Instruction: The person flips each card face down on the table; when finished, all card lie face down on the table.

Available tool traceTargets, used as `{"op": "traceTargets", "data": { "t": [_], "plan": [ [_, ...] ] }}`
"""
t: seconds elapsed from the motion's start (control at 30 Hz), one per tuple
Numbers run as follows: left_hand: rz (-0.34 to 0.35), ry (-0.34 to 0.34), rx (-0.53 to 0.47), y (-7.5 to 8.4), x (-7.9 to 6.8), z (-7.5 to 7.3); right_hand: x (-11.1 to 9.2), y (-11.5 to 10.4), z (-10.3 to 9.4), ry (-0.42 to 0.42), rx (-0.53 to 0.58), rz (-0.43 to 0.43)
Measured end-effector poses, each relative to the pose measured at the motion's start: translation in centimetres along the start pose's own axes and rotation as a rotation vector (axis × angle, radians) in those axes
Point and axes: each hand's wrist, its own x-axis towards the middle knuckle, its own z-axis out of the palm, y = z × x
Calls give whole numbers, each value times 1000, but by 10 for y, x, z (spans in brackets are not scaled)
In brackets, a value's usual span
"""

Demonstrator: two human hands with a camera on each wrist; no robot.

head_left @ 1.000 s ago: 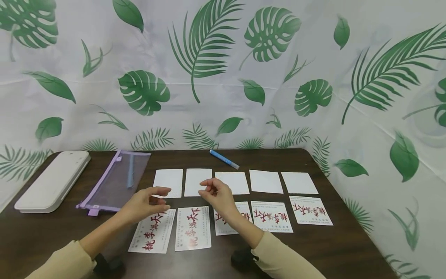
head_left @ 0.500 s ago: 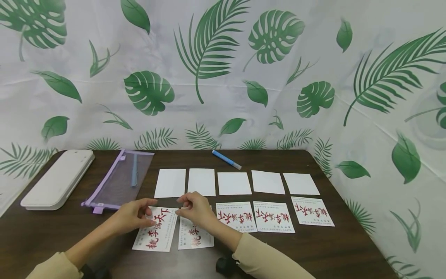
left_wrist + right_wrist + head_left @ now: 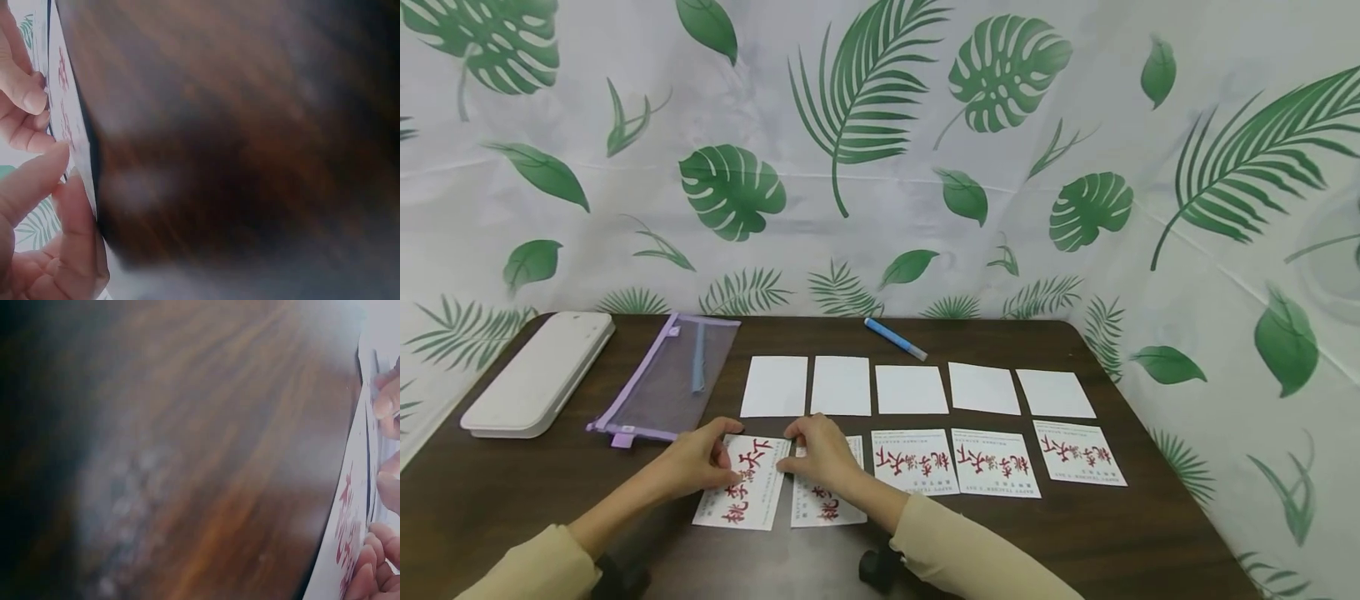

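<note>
A white greeting card with red Chinese characters [image 3: 747,500] lies at the left end of the front row. My left hand [image 3: 696,458] holds its upper left side, thumb over the printed face and index finger at the top corner. Opposite, my right hand [image 3: 823,454] pinches the card's right edge, and its fingers cover part of the second printed card [image 3: 829,508]. In the left wrist view, the left thumb [image 3: 40,178] and fingers meet at the card's edge [image 3: 72,119]. The right wrist view shows the right fingers [image 3: 375,562] beside a printed card [image 3: 340,544].
Three more printed cards, one of them a middle card [image 3: 915,462], continue the row rightward. Behind runs a row of blank white cards [image 3: 842,386]. A blue marker [image 3: 895,339] lies at the back. At left are a purple mesh zip pouch [image 3: 658,400] and a white case [image 3: 542,375].
Both hands came down from above the cards to the leftmost printed card and took hold of its sides. The right hand moved left. The head view has shifted slightly.
</note>
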Motion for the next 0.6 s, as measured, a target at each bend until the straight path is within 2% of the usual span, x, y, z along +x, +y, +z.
{"op": "traceTargets", "data": {
  "t": [0.17, 0.6],
  "plan": [
    [-31, 0, 11, 2, 1, -1, -1, -3, 1, 5, -77, 1],
    [15, -4, 1, 0, 0, -2, 3, -9, -3, -58, -108, 45]
  ]
}}
